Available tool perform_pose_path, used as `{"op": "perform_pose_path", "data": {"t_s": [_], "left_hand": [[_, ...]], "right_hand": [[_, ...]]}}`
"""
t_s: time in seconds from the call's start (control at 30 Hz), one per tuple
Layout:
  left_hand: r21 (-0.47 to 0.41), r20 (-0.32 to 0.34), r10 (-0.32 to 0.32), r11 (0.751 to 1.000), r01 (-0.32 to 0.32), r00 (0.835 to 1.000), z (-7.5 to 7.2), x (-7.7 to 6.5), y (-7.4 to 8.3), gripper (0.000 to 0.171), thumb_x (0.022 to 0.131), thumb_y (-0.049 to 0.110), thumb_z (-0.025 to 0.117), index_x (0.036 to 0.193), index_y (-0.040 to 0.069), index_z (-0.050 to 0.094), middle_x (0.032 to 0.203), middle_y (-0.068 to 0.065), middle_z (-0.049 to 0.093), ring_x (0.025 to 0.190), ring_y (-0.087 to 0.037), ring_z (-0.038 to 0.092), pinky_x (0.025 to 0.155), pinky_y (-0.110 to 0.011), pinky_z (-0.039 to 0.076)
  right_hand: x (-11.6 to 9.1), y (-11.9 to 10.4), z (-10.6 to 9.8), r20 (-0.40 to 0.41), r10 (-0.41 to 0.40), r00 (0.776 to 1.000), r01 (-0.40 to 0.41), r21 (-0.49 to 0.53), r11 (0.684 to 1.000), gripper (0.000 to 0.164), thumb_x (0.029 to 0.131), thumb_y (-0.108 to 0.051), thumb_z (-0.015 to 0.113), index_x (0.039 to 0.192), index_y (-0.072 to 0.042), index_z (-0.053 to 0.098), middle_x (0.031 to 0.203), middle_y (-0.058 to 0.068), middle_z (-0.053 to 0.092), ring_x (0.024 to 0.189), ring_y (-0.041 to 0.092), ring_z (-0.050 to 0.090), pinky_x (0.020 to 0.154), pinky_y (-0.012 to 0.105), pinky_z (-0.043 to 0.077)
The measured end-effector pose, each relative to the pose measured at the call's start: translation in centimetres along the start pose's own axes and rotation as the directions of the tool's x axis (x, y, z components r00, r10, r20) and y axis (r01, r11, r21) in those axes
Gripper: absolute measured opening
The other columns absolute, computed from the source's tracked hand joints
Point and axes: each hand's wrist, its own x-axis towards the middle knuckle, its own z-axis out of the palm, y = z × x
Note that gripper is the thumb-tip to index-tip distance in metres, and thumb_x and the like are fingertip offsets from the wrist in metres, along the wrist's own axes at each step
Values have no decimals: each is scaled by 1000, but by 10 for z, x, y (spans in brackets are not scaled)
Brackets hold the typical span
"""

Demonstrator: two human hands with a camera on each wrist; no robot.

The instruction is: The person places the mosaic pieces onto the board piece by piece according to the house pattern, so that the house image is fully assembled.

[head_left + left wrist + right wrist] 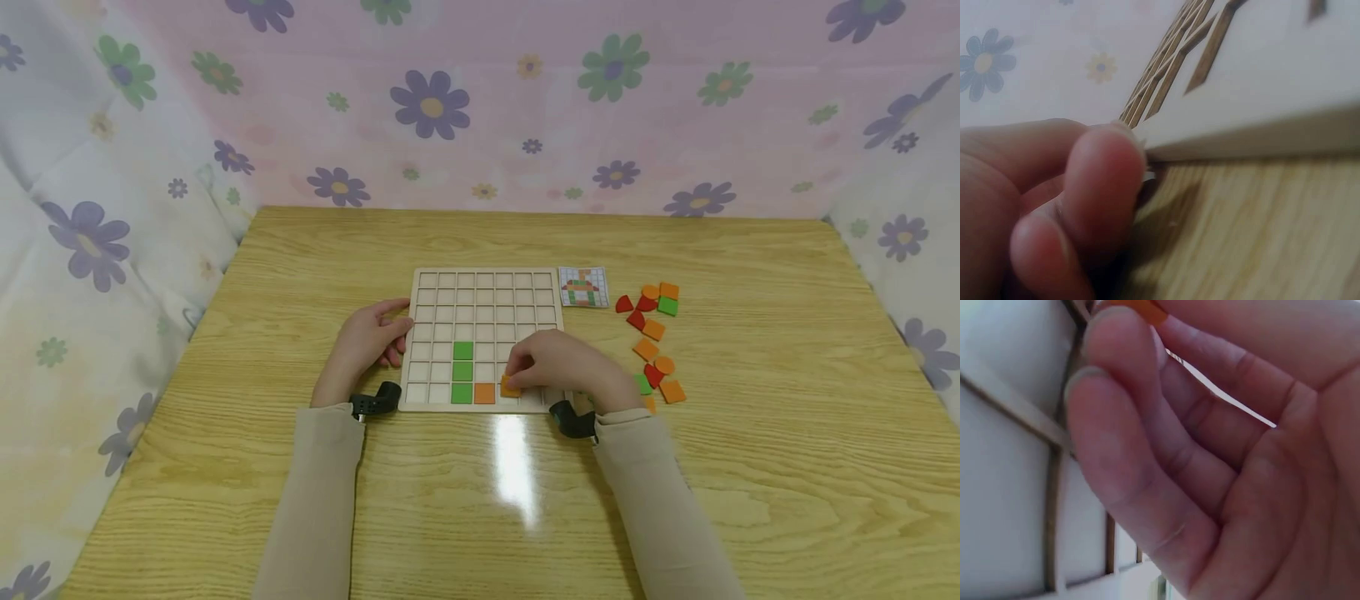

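Orange square tile (510, 386), and there it sits, just below the middle of the frame, pinched at the fingertips of the right hand (558, 362)! It lies to the left of that hand's palm, over the bottom row of the wooden grid board (465, 314), partly across the fifth cell from the left; whether it touches the board is hard to tell. It's square, so no long axis to speak of. Just beside it on the left, a second orange square (484, 393) lies in its cell, and next along come three green squares (462, 351) stacked up the third column. The right hand is plainly the nearer one. Over on the left of the frame, the left hand (367, 336) rests at the board's left edge, fingers loosely bent, fingertips right up against the rim; how hard they press, I can't tell. Right of centre, a small pattern card (583, 287) lies just beside the board's upper right corner, and farther right, loose red, orange and green pieces (652, 331) scatter across the wooden table (435, 500).
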Motion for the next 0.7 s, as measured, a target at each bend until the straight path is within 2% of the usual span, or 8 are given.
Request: {"op": "perform_pose_path", "data": {"t_s": [0.27,0.7], "left_hand": [[-2,2,1,1000,-1,1000,-1,0,-1,45,88,32,57,131,25,45,67,-13,60,49,-25,59,43,-32,47],[-2,4,-8,1000,8,1000,-1,-1,2,46,87,34,57,131,25,45,68,-13,60,50,-25,59,44,-32,47]], "right_hand": [[5,-7,7,-30,-29,999,29,-17,999,12,78,-27,69,70,-22,61,70,-9,57,66,11,48,60,27,40],[2,-12,6,1,-31,1000,31,-47,998,8,81,-24,67,73,-22,64,70,-10,57,64,11,48,60,27,41]]}}
